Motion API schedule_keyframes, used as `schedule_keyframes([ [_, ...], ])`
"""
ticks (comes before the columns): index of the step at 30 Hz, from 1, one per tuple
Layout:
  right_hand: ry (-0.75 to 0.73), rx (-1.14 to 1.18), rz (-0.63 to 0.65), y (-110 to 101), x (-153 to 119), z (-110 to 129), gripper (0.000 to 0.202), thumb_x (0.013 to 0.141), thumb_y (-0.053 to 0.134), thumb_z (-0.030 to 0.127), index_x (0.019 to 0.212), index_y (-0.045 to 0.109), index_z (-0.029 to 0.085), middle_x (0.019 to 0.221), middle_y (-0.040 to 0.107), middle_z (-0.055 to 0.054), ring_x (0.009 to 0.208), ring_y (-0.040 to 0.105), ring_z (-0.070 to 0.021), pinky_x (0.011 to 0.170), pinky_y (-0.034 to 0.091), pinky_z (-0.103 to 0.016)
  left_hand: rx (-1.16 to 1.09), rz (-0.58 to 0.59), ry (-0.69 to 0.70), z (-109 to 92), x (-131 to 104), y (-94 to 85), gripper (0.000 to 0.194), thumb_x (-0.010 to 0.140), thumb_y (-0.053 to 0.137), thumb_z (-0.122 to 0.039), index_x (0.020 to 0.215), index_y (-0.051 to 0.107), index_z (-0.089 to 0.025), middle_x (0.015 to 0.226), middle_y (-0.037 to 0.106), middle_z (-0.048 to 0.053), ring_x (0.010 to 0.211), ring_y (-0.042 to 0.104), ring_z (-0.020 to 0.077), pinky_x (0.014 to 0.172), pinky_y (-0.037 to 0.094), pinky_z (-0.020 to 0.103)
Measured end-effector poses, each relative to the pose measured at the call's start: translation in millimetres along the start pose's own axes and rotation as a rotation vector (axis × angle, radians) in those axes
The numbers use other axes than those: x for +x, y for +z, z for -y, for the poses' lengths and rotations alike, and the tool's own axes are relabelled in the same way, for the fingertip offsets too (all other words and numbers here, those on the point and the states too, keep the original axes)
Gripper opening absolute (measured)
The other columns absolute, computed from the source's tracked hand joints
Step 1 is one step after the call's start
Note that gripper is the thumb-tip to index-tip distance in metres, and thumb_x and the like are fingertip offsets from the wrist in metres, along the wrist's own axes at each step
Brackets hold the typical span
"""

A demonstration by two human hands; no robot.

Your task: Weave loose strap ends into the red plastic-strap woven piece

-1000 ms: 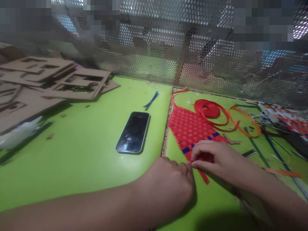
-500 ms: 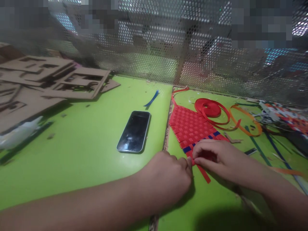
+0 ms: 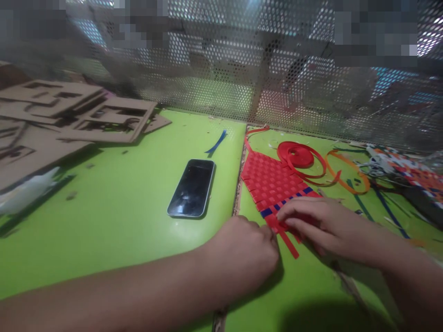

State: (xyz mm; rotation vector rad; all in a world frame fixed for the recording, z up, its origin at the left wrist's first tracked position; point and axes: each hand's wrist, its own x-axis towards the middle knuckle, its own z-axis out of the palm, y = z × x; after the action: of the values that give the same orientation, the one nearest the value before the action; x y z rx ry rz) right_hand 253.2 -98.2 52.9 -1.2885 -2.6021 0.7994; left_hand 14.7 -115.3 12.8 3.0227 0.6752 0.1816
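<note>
A red woven strip mat (image 3: 273, 177) with a blue band near its close end lies flat on the right half of the green table. My left hand (image 3: 247, 249) is closed at the mat's near left corner, its fingertips pinching the edge there; the exact grip is partly hidden. Over the near end is my right hand (image 3: 318, 221), fingers curled and pressed on the red strips just past the blue band. A loose red strip end (image 3: 290, 244) sticks out toward me between the two hands.
A phone (image 3: 192, 189) lies left of the mat, with a short blue strip (image 3: 216, 142) behind it. Coiled red strip (image 3: 299, 157) and an orange strip loop (image 3: 349, 173) sit behind right. Cut cardboard (image 3: 114, 121) is stacked left. A perforated metal screen (image 3: 221, 69) closes off the back.
My right hand has shifted slightly, its fingertips moving from the mat's corner onto the strips beside it. My left hand stays nearly in place. The view has turned slightly.
</note>
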Motion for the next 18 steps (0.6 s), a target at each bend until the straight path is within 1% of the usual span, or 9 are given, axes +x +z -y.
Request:
schedule_keyframes([
  [2,-0.066,-0.040,0.027,-5.3,-6.8,-3.2,0.022,0.103,0.059,0.020,0.113,0.077,0.028,0.109,0.079,-0.004,0.098,0.073,-0.0209,0.085,0.055,-0.032,0.010,-0.077,0.002,3.1,1.0,2.0,0.011,0.097,0.067,-0.016,0.093,0.078,-0.015,0.082,0.072,0.005,0.067,0.068,0.0233,0.054,0.050,0.038],
  [3,-0.076,-0.053,0.045,-6.2,-9.7,-4.5,0.018,0.101,0.063,0.021,0.111,0.077,0.028,0.110,0.078,-0.004,0.099,0.072,-0.0213,0.086,0.055,-0.032,0.014,-0.122,0.006,4.7,1.5,2.7,0.011,0.097,0.067,-0.016,0.094,0.078,-0.014,0.086,0.073,0.007,0.075,0.069,0.0247,0.059,0.053,0.038],
  [5,-0.052,-0.084,0.085,-4.8,-13.6,-5.7,0.007,0.098,0.072,0.026,0.103,0.075,0.027,0.111,0.075,-0.005,0.100,0.071,-0.0226,0.086,0.056,-0.033,0.006,-0.179,0.006,8.5,3.1,3.2,0.011,0.098,0.068,-0.016,0.097,0.078,-0.013,0.096,0.074,0.009,0.089,0.071,0.0265,0.072,0.059,0.040],
  [6,-0.028,-0.102,0.094,-2.9,-14.6,-5.6,0.006,0.095,0.075,0.029,0.100,0.073,0.026,0.112,0.073,-0.005,0.099,0.070,-0.0231,0.085,0.056,-0.034,-0.010,-0.188,0.006,10.6,3.9,3.3,0.011,0.098,0.069,-0.017,0.099,0.079,-0.013,0.100,0.075,0.010,0.094,0.072,0.0268,0.081,0.061,0.042],
  [8,0.010,-0.137,0.097,1.6,-15.3,-4.2,0.012,0.091,0.079,0.029,0.097,0.069,0.026,0.112,0.070,-0.005,0.097,0.068,-0.0236,0.081,0.056,-0.034,-0.062,-0.183,0.015,14.9,5.5,3.9,0.013,0.098,0.070,-0.016,0.106,0.079,-0.011,0.106,0.079,0.011,0.103,0.073,0.0262,0.103,0.059,0.045],
  [10,0.008,-0.152,0.085,5.4,-15.3,-2.1,0.016,0.088,0.079,0.025,0.097,0.066,0.026,0.111,0.069,-0.005,0.094,0.067,-0.0233,0.079,0.056,-0.034,-0.106,-0.175,0.027,18.5,6.5,5.6,0.017,0.097,0.070,-0.013,0.110,0.079,-0.009,0.112,0.082,0.011,0.108,0.075,0.0248,0.119,0.052,0.046],
  [12,-0.005,-0.164,0.067,7.8,-15.6,0.0,0.020,0.086,0.078,0.020,0.100,0.066,0.027,0.110,0.069,-0.004,0.093,0.067,-0.0230,0.077,0.055,-0.033,-0.129,-0.173,0.024,20.5,6.9,7.5,0.018,0.095,0.070,-0.011,0.110,0.080,-0.008,0.114,0.083,0.012,0.108,0.077,0.0237,0.122,0.050,0.044],
  [15,-0.025,-0.213,0.031,9.9,-17.0,2.7,0.027,0.084,0.075,0.016,0.106,0.066,0.028,0.111,0.070,-0.005,0.096,0.068,-0.0243,0.077,0.055,-0.033,-0.151,-0.171,0.011,21.1,6.8,8.7,0.019,0.094,0.071,-0.010,0.111,0.080,-0.008,0.114,0.084,0.012,0.106,0.079,0.0234,0.120,0.053,0.044],
  [18,-0.035,-0.263,0.011,11.0,-18.4,5.7,0.032,0.079,0.072,0.012,0.106,0.067,0.028,0.111,0.071,-0.005,0.100,0.068,-0.0265,0.080,0.055,-0.036,-0.164,-0.166,-0.001,20.6,7.1,7.5,0.019,0.095,0.071,-0.010,0.111,0.079,-0.008,0.111,0.084,0.012,0.103,0.079,0.0236,0.116,0.056,0.045],
])
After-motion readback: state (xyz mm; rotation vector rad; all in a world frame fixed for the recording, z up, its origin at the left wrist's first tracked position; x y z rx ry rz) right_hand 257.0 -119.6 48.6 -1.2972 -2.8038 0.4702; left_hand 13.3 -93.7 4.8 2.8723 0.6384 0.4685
